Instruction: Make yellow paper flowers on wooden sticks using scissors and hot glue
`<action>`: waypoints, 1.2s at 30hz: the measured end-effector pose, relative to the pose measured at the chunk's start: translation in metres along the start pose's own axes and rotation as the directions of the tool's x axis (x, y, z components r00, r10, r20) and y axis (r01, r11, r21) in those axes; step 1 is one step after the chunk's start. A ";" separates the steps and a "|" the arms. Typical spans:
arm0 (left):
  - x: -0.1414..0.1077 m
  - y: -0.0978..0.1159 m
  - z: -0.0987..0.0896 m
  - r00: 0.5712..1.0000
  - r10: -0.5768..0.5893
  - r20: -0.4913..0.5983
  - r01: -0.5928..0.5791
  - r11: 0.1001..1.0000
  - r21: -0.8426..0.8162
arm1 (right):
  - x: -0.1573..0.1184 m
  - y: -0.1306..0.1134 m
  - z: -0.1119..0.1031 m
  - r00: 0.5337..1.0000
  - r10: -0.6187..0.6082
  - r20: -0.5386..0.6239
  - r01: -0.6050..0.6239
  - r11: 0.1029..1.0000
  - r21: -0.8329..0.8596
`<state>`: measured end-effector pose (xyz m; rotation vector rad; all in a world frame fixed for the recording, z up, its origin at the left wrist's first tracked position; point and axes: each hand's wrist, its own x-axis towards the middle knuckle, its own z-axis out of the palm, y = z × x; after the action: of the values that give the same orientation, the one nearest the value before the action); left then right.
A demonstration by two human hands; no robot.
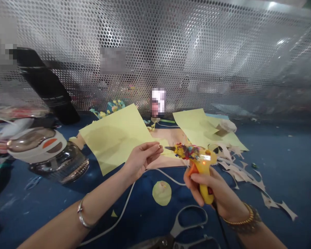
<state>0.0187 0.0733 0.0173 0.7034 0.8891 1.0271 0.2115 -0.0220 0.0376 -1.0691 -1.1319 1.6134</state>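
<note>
My right hand (217,186) is wrapped round a yellow hot glue gun (203,176) with an orange trigger and coloured, crusted residue on its front. The gun's dark nozzle points left at the fingertips of my left hand (142,157), a small gap away. Thumb and fingers of that hand are pinched together; a tiny pale bit shows at the tips, too small to name. Below, on the blue table, lies a round yellow-green paper piece (162,193) with a small pale shape on it. A pinkish board (168,133) lies behind my hands.
Yellow-green paper sheets (116,135) lie left and right of the board. Grey-handled scissors (189,221) rest near the front edge. A glass bottle (59,162) lies at left, paper scraps (238,169) at right. A white cable (126,204) crosses the table; a perforated metal panel (150,45) stands behind.
</note>
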 end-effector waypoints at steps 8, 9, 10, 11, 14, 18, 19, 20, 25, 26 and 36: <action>0.004 -0.009 -0.004 0.999 -0.035 -0.037 0.032 0.996 -0.078 | 0.001 0.024 -0.007 0.998 0.058 -0.018 -0.060 0.975 -0.215; 0.004 -0.009 -0.004 0.999 -0.036 -0.029 0.034 0.996 -0.080 | 0.001 0.025 -0.009 0.999 0.046 -0.023 -0.050 0.971 -0.236; 0.003 -0.010 -0.004 0.999 -0.036 -0.022 0.035 0.996 -0.080 | 0.001 0.025 -0.010 0.999 0.037 -0.026 -0.042 0.967 -0.250; 0.003 -0.010 -0.004 0.999 -0.038 -0.015 0.037 0.996 -0.079 | 0.002 0.025 -0.011 0.999 0.031 -0.030 -0.037 0.964 -0.262; 0.003 -0.012 -0.004 0.999 -0.052 -0.001 0.051 0.996 -0.071 | 0.002 0.026 -0.011 0.999 0.027 -0.034 -0.037 0.949 -0.314; 0.000 -0.013 -0.003 0.997 -0.070 0.010 0.071 0.996 -0.061 | 0.002 0.027 -0.011 0.998 0.020 -0.067 -0.044 0.922 -0.385; 0.000 -0.012 -0.003 0.997 -0.070 0.012 0.070 0.996 -0.060 | 0.001 0.028 -0.011 0.996 0.013 -0.091 -0.046 0.923 -0.381; -0.001 -0.012 -0.002 0.998 -0.069 0.014 0.069 0.996 -0.060 | 0.001 0.029 -0.012 0.993 0.004 -0.116 -0.047 0.927 -0.373; -0.001 -0.011 -0.001 0.998 -0.067 0.015 0.068 0.996 -0.063 | 0.000 0.032 -0.016 0.976 -0.050 -0.211 -0.025 0.941 -0.338; -0.001 -0.011 -0.001 0.998 -0.066 0.016 0.066 0.996 -0.065 | 0.000 0.032 -0.016 0.973 -0.058 -0.225 -0.021 0.942 -0.336; -0.006 -0.010 0.003 0.994 -0.093 0.054 0.096 0.994 -0.060 | 0.001 0.024 -0.011 0.962 -0.146 -0.230 0.044 0.917 -0.396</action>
<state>0.0238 0.0636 0.0126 0.6263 0.8346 0.9444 0.2179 -0.0235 0.0118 -1.4077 -1.3353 1.1566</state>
